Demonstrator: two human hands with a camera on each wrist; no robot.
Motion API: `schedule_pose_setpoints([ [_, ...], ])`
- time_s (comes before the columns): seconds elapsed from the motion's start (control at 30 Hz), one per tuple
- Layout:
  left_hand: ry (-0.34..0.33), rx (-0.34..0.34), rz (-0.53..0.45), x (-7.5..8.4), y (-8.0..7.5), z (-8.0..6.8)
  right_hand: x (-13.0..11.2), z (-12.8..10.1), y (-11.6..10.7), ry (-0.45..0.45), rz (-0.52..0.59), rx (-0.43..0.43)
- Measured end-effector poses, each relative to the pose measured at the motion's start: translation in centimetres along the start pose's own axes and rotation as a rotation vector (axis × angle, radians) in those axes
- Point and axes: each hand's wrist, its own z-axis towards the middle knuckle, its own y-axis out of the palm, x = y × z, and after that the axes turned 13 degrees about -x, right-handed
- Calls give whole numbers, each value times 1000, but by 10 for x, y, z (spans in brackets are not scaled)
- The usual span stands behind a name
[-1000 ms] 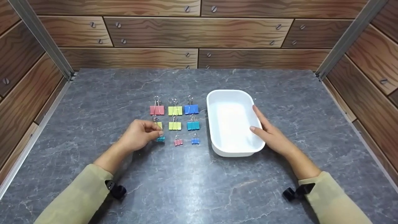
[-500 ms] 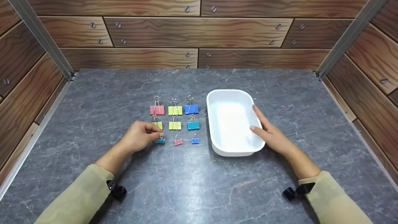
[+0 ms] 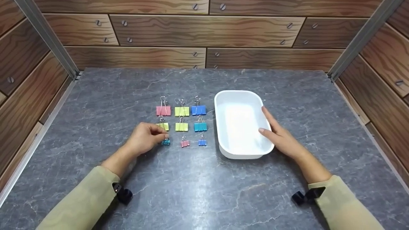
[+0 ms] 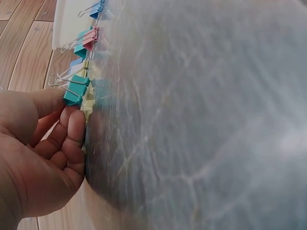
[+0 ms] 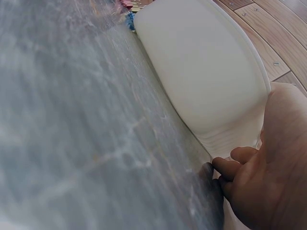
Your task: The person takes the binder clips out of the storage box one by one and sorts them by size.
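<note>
— What was your left hand doing, out at the left of the desk point(image 3: 96, 105)?

— My left hand point(image 3: 143, 139) lay low on the grey stone, fingers curled in, with the fingertips point(image 4: 76, 125) closed at the small teal clip point(image 3: 165, 142), the leftmost of the near row. In the left wrist view that teal clip point(image 4: 76, 91) sat right at my thumb and forefinger, wire handles sticking out past them. I would call it a pinch, though the clip still rested on the desk.

— And the rest of the clips?

— They were laid out in three rows just right of that hand. Far row: a pink clip point(image 3: 163, 110), a yellow-green clip point(image 3: 181, 111), a blue clip point(image 3: 198, 110). Middle row: a yellow clip point(image 3: 163, 126) partly behind my knuckles, another yellow-green one point(image 3: 181, 126), a light blue clip point(image 3: 200, 126). Near row, after the teal one: a small pink clip point(image 3: 185, 143) and a small blue clip point(image 3: 202, 142).

— Further right?

— The white tray point(image 3: 223, 95) stood just beside the clips, with nothing in it. My right hand point(image 3: 281, 139) held its right side, the thumb lying over the rim into the tray and the fingers point(image 5: 240, 155) curled against the outer wall down by the desk.
</note>
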Motion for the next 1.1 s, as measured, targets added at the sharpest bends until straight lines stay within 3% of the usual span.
schedule_pose_setpoints([
  [0.37, -41, 36, 28, -2, -1, -2, -2, 1, 4, -2, 6, 0],
  [0.77, -13, 49, 24, -4, -4, -9, -2, -2, 6, 3, 15, -5],
  [0.97, -10, 68, 1, -2, -11, -21, -3, -1, 4, -68, 63, -2],
  [1.1, -3, 96, 72, 4, -20, -29, -9, -4, -6, -100, 38, 53],
])
